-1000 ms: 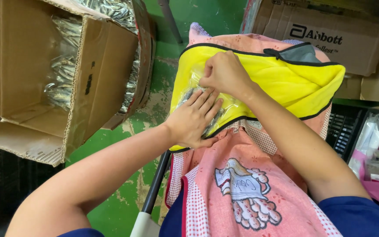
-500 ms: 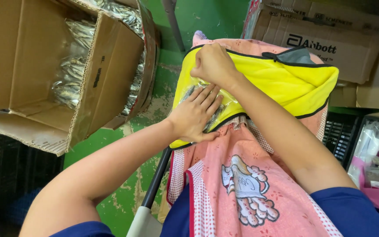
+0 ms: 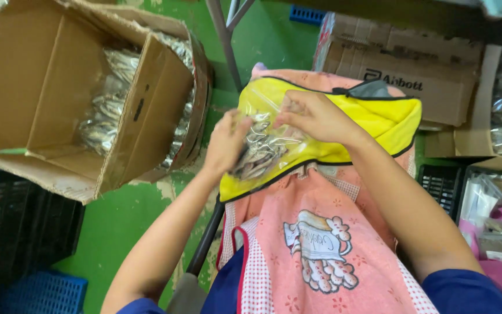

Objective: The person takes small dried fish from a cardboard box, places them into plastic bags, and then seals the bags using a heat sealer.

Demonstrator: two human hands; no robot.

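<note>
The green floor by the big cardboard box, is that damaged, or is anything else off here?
Yes, the green floor is worn: paint has flaked off in pale patches beside the cardboard box. The box's front edge is ragged and torn. The clear bag of small dried fish, held between left hand and right hand, looks intact, with nothing spilled.

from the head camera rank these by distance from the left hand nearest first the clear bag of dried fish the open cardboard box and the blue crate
1. Clear plastic bag of dried fish: held in the left hand.
2. Open brown cardboard box: to the left.
3. Blue plastic crate: bottom-left corner, farthest.
</note>
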